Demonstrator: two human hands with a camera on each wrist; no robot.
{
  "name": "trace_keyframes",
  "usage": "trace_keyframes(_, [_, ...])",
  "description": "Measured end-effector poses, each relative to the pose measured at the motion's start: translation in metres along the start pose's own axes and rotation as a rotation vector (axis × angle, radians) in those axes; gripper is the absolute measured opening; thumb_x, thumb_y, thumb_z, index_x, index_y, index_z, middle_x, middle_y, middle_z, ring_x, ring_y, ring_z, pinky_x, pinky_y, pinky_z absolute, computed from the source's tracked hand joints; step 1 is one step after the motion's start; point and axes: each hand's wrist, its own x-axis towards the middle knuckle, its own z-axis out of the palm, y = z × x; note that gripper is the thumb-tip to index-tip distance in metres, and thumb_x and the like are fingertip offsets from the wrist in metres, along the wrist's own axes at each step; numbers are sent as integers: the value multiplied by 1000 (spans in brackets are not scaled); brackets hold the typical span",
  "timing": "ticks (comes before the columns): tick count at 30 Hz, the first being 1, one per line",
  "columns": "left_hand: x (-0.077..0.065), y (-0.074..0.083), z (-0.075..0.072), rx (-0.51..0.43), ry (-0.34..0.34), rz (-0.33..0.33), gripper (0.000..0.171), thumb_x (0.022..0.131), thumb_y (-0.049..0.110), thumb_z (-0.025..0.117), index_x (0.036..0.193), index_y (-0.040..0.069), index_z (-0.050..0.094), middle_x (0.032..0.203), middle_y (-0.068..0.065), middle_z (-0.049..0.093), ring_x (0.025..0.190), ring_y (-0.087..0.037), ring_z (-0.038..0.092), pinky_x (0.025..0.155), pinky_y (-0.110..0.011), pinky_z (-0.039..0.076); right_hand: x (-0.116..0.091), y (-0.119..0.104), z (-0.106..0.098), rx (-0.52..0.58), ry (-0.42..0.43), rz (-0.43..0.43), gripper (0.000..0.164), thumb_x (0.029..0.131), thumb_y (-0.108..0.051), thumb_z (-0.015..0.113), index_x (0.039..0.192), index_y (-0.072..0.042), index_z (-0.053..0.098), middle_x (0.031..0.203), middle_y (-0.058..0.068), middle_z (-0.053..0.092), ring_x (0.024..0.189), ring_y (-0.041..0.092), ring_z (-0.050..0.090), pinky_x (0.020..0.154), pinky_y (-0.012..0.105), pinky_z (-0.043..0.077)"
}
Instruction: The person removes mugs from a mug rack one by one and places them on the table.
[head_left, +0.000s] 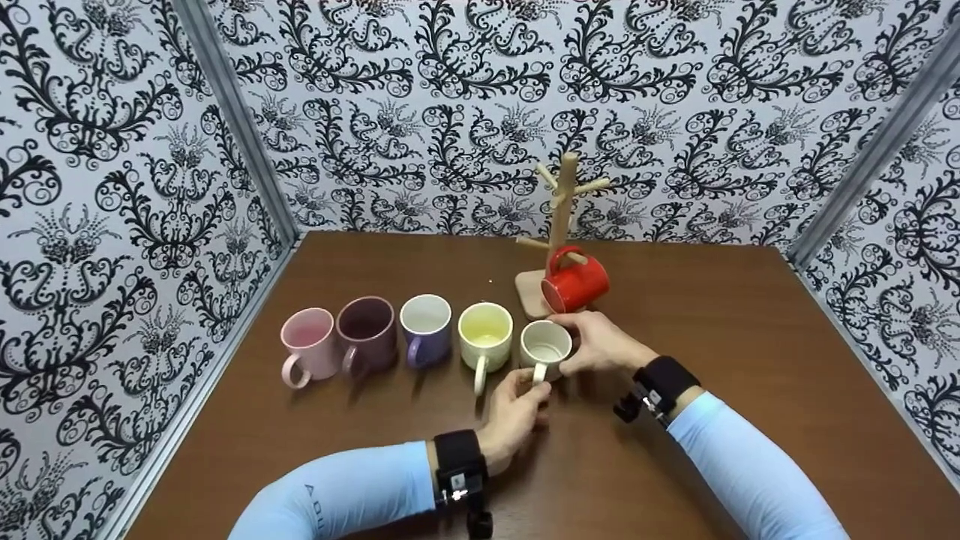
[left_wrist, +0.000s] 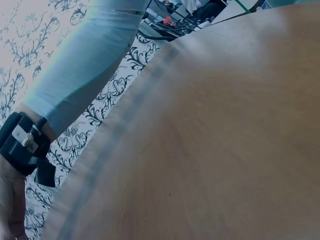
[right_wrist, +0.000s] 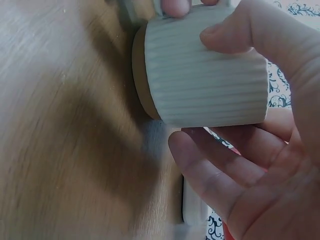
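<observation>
A white mug (head_left: 545,346) with a ribbed side stands at the right end of a row of mugs. My left hand (head_left: 514,412) pinches its handle, which points toward me. My right hand (head_left: 604,345) holds the mug from the right, its thumb on the near side and its fingers curved around the far side. The right wrist view shows the ribbed wall and brown base of the white mug (right_wrist: 210,90) close up. Whether the base touches the table there, I cannot tell. The left wrist view does not show the mug.
Left of the white mug stand yellow (head_left: 486,341), purple (head_left: 427,334), dark plum (head_left: 367,337) and pink (head_left: 311,345) mugs. Behind it, a red mug (head_left: 581,285) hangs tilted on a wooden mug tree (head_left: 562,202). Patterned walls (head_left: 480,112) enclose the brown table (head_left: 712,322).
</observation>
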Motion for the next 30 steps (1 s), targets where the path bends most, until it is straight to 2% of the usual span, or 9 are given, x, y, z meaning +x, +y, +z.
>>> trace_keyframes(4, [-5,12,-10,48,-39,6,49,94,10,71,138,-5,56,128,-21,66,94,-23,67,74,-38,59,-1,-2,0,10,6,29,74,65,-6,86,136,-8,67,115,5,76,102,24,64,92,39,50])
trace_keyframes(8, [-6,23,-20,90,-89,38,51,92,10,71,139,-4,56,130,-22,66,93,-20,66,78,-42,59,-4,-2,0,1,7,38,77,66,-6,85,141,-6,64,120,6,75,103,26,65,92,40,51])
trace_keyframes(11, [-7,27,-25,127,-172,47,47,93,9,72,136,-4,59,126,-19,68,92,-17,66,79,-42,60,-7,-2,-2,-17,9,37,76,70,-12,88,142,-6,64,123,6,75,106,26,64,95,42,51])
trace_keyframes(13, [-8,29,-29,172,-268,32,43,92,9,72,132,-3,62,116,-16,70,85,-18,67,73,-43,61,-9,-1,-5,-6,25,40,75,72,-20,91,142,-7,65,125,5,74,110,26,65,98,45,51])
trace_keyframes(15, [-9,32,-32,263,-386,29,38,93,11,73,128,-2,66,110,-7,71,79,-17,66,68,-40,61,-10,0,-9,48,50,44,75,75,-26,93,141,-4,65,126,8,75,113,27,67,100,49,53])
trace_keyframes(18, [-9,37,-35,479,-588,63,30,93,18,74,120,3,72,101,3,72,81,-12,66,72,-33,59,-10,1,-14,155,115,57,71,80,-25,92,139,1,65,125,13,75,114,31,71,100,51,56])
trace_keyframes(23, [-10,43,-34,837,-880,186,23,99,32,71,113,15,76,97,16,72,90,4,63,83,-17,50,-11,3,-17,305,207,86,57,88,-11,85,135,11,63,119,25,75,106,32,75,92,35,60])
trace_keyframes(26, [-13,46,-30,978,-970,286,22,100,36,70,112,18,76,98,15,73,88,6,64,81,-13,50,-11,3,-17,408,289,127,51,91,-8,83,133,12,63,119,28,73,100,24,77,84,28,61])
trace_keyframes(30, [-15,48,-26,1126,-1000,417,22,100,38,70,110,20,76,101,13,73,90,6,63,80,-10,47,-10,4,-20,551,452,191,45,94,-7,80,131,13,63,115,23,75,92,18,77,78,34,64])
